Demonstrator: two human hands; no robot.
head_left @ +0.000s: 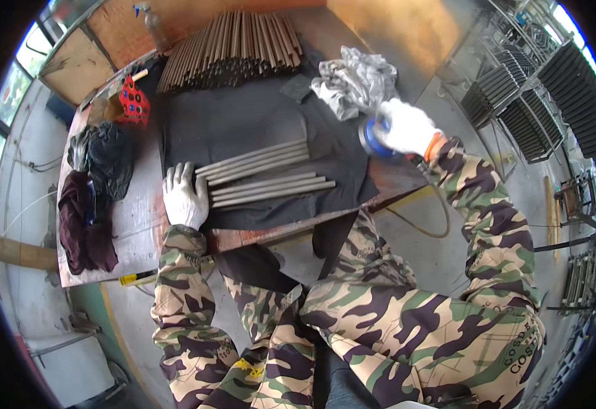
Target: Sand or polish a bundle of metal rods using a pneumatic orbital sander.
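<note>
My left hand, in a white glove, lies flat with its fingers stretched at the left ends of several grey metal tubes. The tubes rest side by side on a black cloth, with a gap between an upper and a lower group. To their right, my gloved right hand is closed around a blue, round-headed power sander, held above the table's right side. Its working face is turned away and cannot be made out. The hand is slightly blurred.
A big pile of brown tubes lies at the back, near a spray bottle. Crumpled grey-white cloth sits back right. Dark rags lie on the left. A hose loops below the right edge; metal racks stand beyond.
</note>
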